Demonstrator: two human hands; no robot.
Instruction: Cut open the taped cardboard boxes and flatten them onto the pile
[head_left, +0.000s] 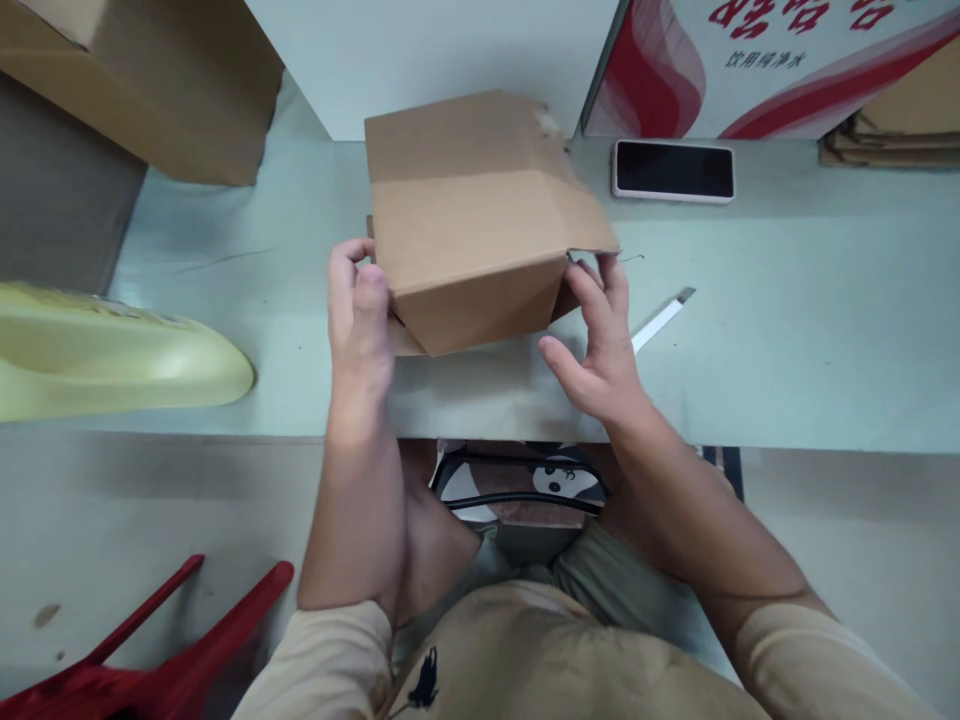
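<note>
A brown cardboard box (pixel 472 220), partly folded, stands on the pale green table in front of me, its flaps slanting at the near side. My left hand (pixel 361 315) grips the box's left edge, the thumb on the near corner and the fingers curled behind. At the right near corner is my right hand (pixel 596 335); its fingertips reach under the flap while the thumb stands apart. Part of those fingers is hidden by the cardboard. A white cutter (pixel 658 322) with a short blade lies just right of my right hand.
A phone (pixel 673 171) lies behind the cutter. White and red-printed boxes (pixel 645 80) stand at the back. On the left are a yellow-green plastic object (pixel 120 360) and large cartons (pixel 195 90). Flat cardboard (pixel 900 140) is stacked at far right.
</note>
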